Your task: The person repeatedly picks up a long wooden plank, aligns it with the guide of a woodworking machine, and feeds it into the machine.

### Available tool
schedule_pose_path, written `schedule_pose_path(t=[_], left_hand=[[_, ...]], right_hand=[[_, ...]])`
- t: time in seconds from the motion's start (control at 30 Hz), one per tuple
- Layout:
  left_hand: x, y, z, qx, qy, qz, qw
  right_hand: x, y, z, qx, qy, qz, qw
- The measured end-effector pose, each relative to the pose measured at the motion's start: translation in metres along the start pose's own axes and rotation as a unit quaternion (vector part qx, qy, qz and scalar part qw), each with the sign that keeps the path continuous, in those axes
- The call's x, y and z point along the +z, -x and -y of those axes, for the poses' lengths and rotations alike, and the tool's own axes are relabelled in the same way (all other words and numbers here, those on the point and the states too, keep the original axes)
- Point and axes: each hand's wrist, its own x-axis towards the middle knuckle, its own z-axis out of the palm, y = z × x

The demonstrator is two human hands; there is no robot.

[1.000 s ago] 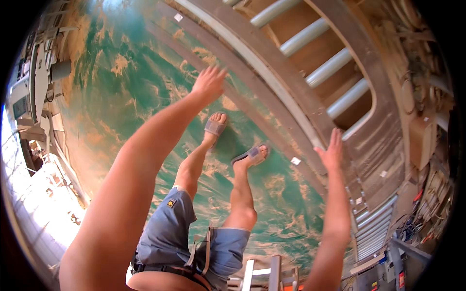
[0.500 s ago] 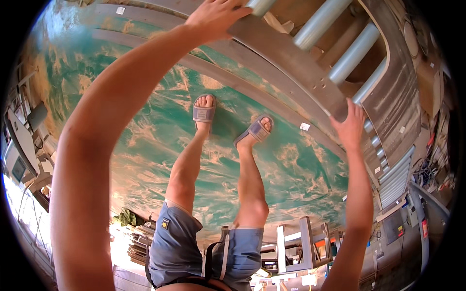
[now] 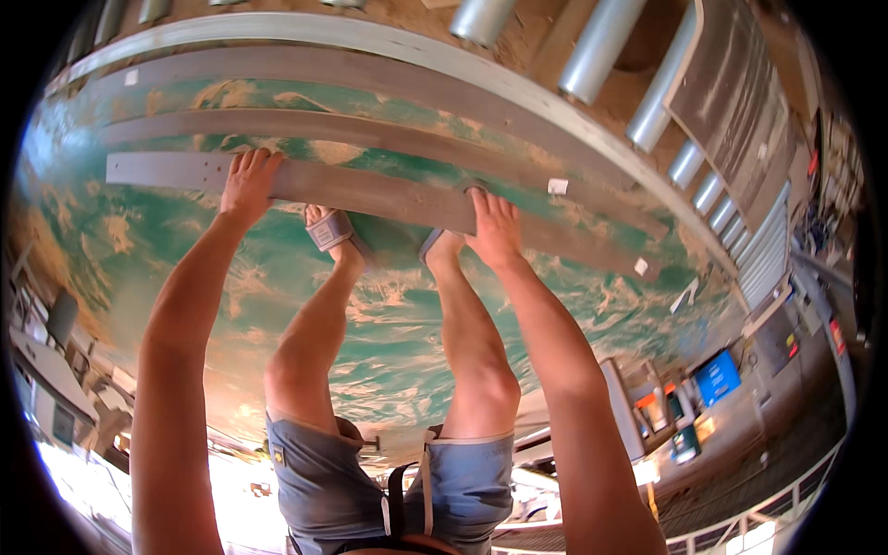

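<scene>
A long flat grey-brown board (image 3: 361,188) with small holes near its left end is held crosswise above my feet. My left hand (image 3: 248,188) is closed over it towards its left part, with the fingertips at the far edge. Around its right end my right hand (image 3: 495,225) is closed. The board partly covers my sandals (image 3: 330,229). Beyond it, other long brown strips (image 3: 305,127) lie on the green floor (image 3: 398,305), one of them extending right past my right hand. The undersides of both grips are hidden.
A roller conveyor with metal rollers (image 3: 601,51) and a pale frame rail (image 3: 388,39) curves along the far side. A brown panel (image 3: 731,102) rests over rollers at the right. Small white labels (image 3: 557,186) mark the strips. Sawdust streaks the floor.
Both hands have come down and nearer to me, away from the conveyor, bringing the board off the rollers to over my feet. My right hand has also moved left.
</scene>
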Motion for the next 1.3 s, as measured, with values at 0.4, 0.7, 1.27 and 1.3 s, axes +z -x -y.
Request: schedule_pose_path(t=[0.4,0.7,1.27,1.3], left_hand=[[0.099,-0.026,0.030,-0.034,-0.065,-0.011,0.997],[0.010,-0.152,0.051,0.084,-0.053,-0.252,0.963],[-0.007,-0.152,0.079,0.034,-0.082,-0.066,0.994],[-0.007,-0.139,0.068,0.036,-0.087,-0.064,0.993]], right_hand=[[0.131,-0.067,-0.015,-0.025,0.083,-0.114,0.990],[0.015,-0.154,-0.101,0.046,0.020,-0.365,0.930],[-0.012,-0.118,-0.112,0.010,0.079,-0.140,0.987],[-0.012,-0.099,-0.114,0.003,0.071,-0.133,0.989]])
